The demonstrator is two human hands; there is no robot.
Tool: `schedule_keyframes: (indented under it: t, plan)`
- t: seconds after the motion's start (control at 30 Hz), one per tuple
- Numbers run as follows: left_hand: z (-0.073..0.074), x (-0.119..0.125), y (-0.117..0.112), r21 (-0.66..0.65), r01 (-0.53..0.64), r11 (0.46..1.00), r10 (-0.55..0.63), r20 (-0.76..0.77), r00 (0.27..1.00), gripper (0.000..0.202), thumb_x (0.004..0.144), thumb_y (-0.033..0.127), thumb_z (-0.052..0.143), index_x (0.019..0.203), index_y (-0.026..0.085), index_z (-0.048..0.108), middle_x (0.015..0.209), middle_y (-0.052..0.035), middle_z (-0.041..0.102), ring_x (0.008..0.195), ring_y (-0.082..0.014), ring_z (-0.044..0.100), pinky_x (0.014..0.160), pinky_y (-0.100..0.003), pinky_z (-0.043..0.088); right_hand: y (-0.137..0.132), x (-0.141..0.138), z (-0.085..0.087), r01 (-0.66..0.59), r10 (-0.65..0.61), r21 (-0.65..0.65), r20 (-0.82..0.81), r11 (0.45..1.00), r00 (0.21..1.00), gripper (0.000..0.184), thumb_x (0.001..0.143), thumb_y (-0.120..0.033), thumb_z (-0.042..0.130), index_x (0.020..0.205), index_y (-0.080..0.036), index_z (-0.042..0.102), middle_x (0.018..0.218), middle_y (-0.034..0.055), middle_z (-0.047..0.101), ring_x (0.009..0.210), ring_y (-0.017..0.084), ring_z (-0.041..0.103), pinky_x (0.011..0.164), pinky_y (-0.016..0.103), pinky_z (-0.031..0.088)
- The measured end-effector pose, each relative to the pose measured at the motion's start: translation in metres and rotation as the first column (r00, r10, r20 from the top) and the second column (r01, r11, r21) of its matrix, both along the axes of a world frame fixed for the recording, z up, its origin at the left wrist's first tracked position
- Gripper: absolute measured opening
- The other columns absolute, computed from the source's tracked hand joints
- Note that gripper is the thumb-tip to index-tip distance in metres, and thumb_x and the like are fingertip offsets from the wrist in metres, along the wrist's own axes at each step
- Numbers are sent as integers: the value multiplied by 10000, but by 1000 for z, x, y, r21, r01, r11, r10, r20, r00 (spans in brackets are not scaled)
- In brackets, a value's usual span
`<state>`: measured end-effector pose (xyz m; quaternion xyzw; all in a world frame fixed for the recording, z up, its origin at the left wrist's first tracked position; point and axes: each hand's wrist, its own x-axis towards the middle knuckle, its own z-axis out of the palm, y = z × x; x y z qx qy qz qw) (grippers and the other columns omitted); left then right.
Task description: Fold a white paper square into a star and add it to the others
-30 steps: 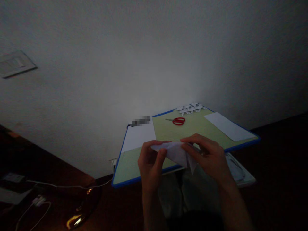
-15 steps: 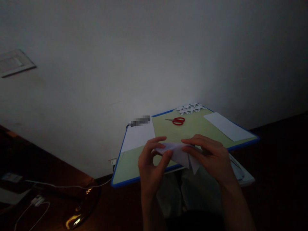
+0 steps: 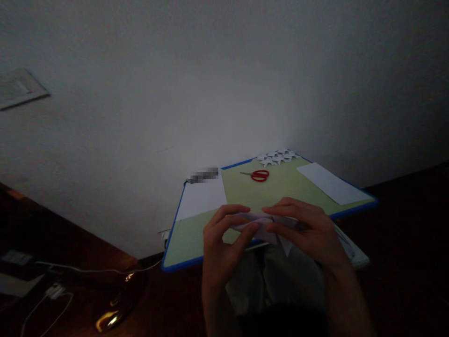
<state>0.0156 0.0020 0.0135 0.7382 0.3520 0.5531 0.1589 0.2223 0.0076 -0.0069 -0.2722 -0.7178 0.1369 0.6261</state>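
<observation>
Between my two hands is a piece of folded white paper (image 3: 267,234), held just above the near edge of the table. My left hand (image 3: 224,243) pinches its left side, thumb in front and fingers behind. On the right side, my right hand (image 3: 308,229) grips the paper between thumb and fingers. A pointed flap hangs down near the right thumb, and the paper's upper layers bow apart near the left thumb. Beyond the hands, red-handled scissors (image 3: 259,176) lie on the green tabletop (image 3: 245,194).
Several small folded paper pieces (image 3: 278,157) sit in rows at the table's back edge. A white sheet (image 3: 331,183) lies at the right, another white sheet (image 3: 203,199) at the left. A wall (image 3: 224,84) rises behind. A white cable (image 3: 98,271) runs at lower left.
My left hand has shifted slightly right and down, closer to my right hand. The paper has bent, its top layers now bowing open.
</observation>
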Motion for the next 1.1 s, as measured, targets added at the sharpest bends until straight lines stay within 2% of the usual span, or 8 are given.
schedule_keyframes:
  t: [0.17, 0.33, 0.6, 0.7, 0.87, 0.97, 1.1]
  plan:
    - [-1, -2, 0, 4, 5, 1000, -5, 1, 1000, 183, 857, 264, 894, 780, 221, 734, 1060, -23, 780, 919, -188, 725, 812, -326, 581, 0, 2, -1, -12, 12, 3, -1, 1000, 1000, 227, 924, -174, 825, 1130, -269, 812, 957, 6, 795, 849, 148, 750, 702, 237, 586]
    - [-2, -2, 1, 19, -38, 999, 37, 18, 999, 306, 840, 252, 909, 716, 203, 633, 1019, -12, 775, 903, -177, 719, 788, -306, 567, 2, 2, -4, -29, 29, 11, -13, 1000, 999, 238, 921, -144, 825, 1127, -262, 805, 942, -4, 784, 841, 134, 740, 725, 234, 577]
    - [-7, -1, 4, 66, -41, 997, 37, 66, 997, 171, 892, 238, 858, 820, 216, 705, 975, -20, 749, 906, -187, 711, 791, -320, 571, 2, 0, -6, -67, 65, -23, -48, 998, 997, 262, 913, -138, 832, 1129, -282, 801, 944, -7, 782, 838, 146, 735, 715, 255, 572]
    - [-3, 0, 2, 69, -75, 995, 75, 2, 997, 101, 896, 242, 854, 888, 229, 754, 1120, -49, 745, 1014, -215, 711, 858, -361, 586, 1, -2, -5, -69, 68, -30, -45, 997, 997, 260, 912, -132, 830, 1124, -281, 806, 945, -4, 783, 840, 151, 736, 724, 264, 577]
    - [3, 2, -5, 141, -127, 982, 148, -151, 977, 94, 890, 251, 858, 966, 276, 807, 1397, -76, 645, 1241, -293, 634, 957, -472, 574, 1, -2, -4, -80, 79, -31, -28, 996, 996, 251, 929, -135, 811, 1134, -281, 820, 941, 10, 777, 845, 160, 741, 737, 273, 599]
    - [4, 2, -8, 147, -114, 983, 143, -206, 968, 101, 902, 231, 843, 981, 281, 805, 1396, -72, 655, 1295, -308, 593, 1024, -516, 538, 1, 1, -4, -90, 90, -51, -4, 995, 996, 248, 937, -160, 808, 1151, -284, 830, 934, 15, 770, 832, 156, 738, 729, 263, 606]
    - [4, 0, -10, 92, -33, 995, 54, -235, 971, 128, 922, 197, 814, 1022, 271, 789, 1320, -72, 704, 1234, -290, 618, 1004, -497, 543, 3, 3, -6, -124, 125, -56, 14, 991, 992, 241, 961, -232, 791, 1185, -309, 838, 928, 22, 776, 809, 152, 747, 704, 250, 616]
